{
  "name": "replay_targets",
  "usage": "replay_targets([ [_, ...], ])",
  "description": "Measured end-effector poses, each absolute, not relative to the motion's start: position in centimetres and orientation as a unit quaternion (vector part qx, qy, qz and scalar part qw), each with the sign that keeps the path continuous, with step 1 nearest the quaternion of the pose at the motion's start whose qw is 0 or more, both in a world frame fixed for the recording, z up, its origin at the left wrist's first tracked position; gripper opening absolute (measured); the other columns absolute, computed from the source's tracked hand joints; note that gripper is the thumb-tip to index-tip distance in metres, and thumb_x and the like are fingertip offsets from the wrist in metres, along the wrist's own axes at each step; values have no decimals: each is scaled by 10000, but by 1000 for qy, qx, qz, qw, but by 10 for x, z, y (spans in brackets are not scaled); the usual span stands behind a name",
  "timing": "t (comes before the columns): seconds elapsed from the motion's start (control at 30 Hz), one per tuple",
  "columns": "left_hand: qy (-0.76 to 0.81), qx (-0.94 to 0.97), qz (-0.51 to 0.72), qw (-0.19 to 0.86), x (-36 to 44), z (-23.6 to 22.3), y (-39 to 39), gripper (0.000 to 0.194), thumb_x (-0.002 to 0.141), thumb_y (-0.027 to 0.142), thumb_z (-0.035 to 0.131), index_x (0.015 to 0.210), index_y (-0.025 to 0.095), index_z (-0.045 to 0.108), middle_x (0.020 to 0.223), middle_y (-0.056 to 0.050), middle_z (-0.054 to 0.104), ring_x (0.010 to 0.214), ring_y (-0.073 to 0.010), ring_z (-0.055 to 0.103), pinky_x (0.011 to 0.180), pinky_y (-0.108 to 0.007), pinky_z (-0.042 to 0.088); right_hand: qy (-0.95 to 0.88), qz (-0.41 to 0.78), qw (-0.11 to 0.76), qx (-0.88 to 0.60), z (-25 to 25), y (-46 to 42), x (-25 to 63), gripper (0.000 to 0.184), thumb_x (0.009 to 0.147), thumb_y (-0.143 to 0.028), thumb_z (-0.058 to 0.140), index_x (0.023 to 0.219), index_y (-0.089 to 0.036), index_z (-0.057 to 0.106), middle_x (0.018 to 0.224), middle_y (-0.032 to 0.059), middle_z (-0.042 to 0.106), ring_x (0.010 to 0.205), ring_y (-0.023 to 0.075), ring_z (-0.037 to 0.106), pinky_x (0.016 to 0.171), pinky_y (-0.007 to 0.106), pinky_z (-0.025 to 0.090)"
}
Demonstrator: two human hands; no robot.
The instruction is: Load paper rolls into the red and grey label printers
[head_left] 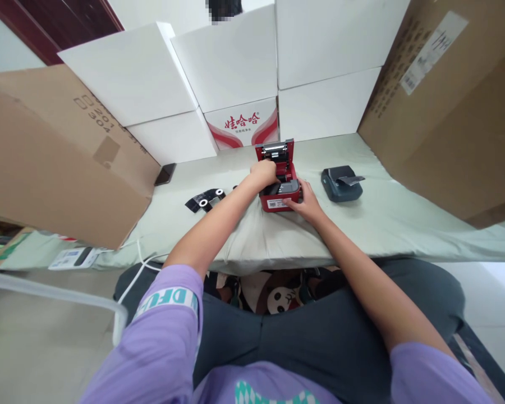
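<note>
A small red label printer (273,203) stands on the cloth-covered table with its lid (274,150) tipped up and back. My right hand (306,203) grips its right corner, thumb across the front and fingers along the side. From the left, my left hand (264,173) reaches into the open top, fingers curled down inside. What those fingers hold, if anything, is hidden. Left of the printer lie two rolls of black ribbon (203,203) with a dark strip unwound. On the right rests a dark portable printer (341,184), a strip of printed paper (350,180) sticking out.
White boxes (235,62) are stacked along the back. Brown cartons stand at the left (59,151) and right (454,129). A phone (165,174) lies by the left carton. A white cable (141,252) and a blurred pale bar (67,294) are at front left.
</note>
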State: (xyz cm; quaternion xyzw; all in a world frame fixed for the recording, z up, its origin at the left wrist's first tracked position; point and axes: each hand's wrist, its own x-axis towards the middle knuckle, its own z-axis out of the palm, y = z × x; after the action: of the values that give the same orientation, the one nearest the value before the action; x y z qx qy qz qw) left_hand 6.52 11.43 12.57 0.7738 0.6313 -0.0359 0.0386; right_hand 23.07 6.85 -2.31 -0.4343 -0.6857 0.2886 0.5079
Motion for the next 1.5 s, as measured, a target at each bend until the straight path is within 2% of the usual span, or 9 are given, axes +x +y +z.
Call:
replay_targets([
  [0.27,633,765,-97,67,75,122,127,499,867,418,746,1301,172,753,1294,-190,753,1207,-356,694,1018,-417,538,-683,290,506,-439,-22,68,231,1020,681,-806,791,1501,-268,509,1373,161,579,1338,400,543,1167,600,437],
  [0.5,565,804,-91,164,55,154,107,655,975,681,443,1188,169,791,1187,-125,793,1044,-291,731,903,-334,525,-667,327,511,-433,-23,69,232,1018,692,-833,758,1522,-298,507,1458,158,557,1373,402,536,1154,609,469],
  [0.57,510,838,-80,176,43,158,85,615,950,698,494,1198,214,780,1200,-81,797,1042,-261,729,885,-307,520,-653,359,512,-427,-22,75,235,1014,726,-880,676,1540,-304,490,1521,158,525,1376,395,542,1138,595,491],
  [0.67,471,879,-33,68,30,148,54,493,930,579,634,1259,232,749,1224,-78,791,1090,-272,728,919,-329,524,-619,398,524,-429,-14,96,241,975,797,-936,487,1562,-333,456,1621,127,472,1441,373,504,1173,583,464],
  [0.87,462,883,55,-64,22,106,27,410,1033,191,486,1398,249,663,1428,-83,703,1254,-249,686,995,-376,515,-563,467,532,-427,28,147,237,912,820,-926,410,1554,-385,444,1709,47,411,1531,339,432,1180,583,440],
  [1.07,425,881,131,-162,17,88,19,340,1028,177,494,1258,247,735,1167,-101,772,1037,-247,701,826,-392,474,-590,460,532,-396,41,159,217,809,853,-900,420,1434,-362,585,1584,13,564,1460,310,516,1135,543,501],
  [1.37,411,889,165,-115,7,76,20,316,1056,242,478,1211,288,750,1182,-80,774,1054,-234,707,862,-390,467,-639,416,521,-383,25,136,238,306,812,-512,621,895,-263,778,1557,10,548,1481,378,490,1214,589,415],
  [1.43,414,884,189,-109,5,71,20,310,1050,267,504,1245,289,743,1319,-96,740,1193,-259,690,933,-407,480,-642,423,514,-381,23,128,236,302,799,-456,614,966,-268,780,1574,6,536,1511,375,461,1227,573,411],
  [1.5,430,872,213,-96,2,65,21,361,1036,308,547,1368,273,684,1469,-120,663,1349,-289,624,1041,-432,469,-626,436,518,-387,20,124,232,460,798,-441,613,1219,-300,730,1587,20,532,1511,361,467,1216,569,430],
])
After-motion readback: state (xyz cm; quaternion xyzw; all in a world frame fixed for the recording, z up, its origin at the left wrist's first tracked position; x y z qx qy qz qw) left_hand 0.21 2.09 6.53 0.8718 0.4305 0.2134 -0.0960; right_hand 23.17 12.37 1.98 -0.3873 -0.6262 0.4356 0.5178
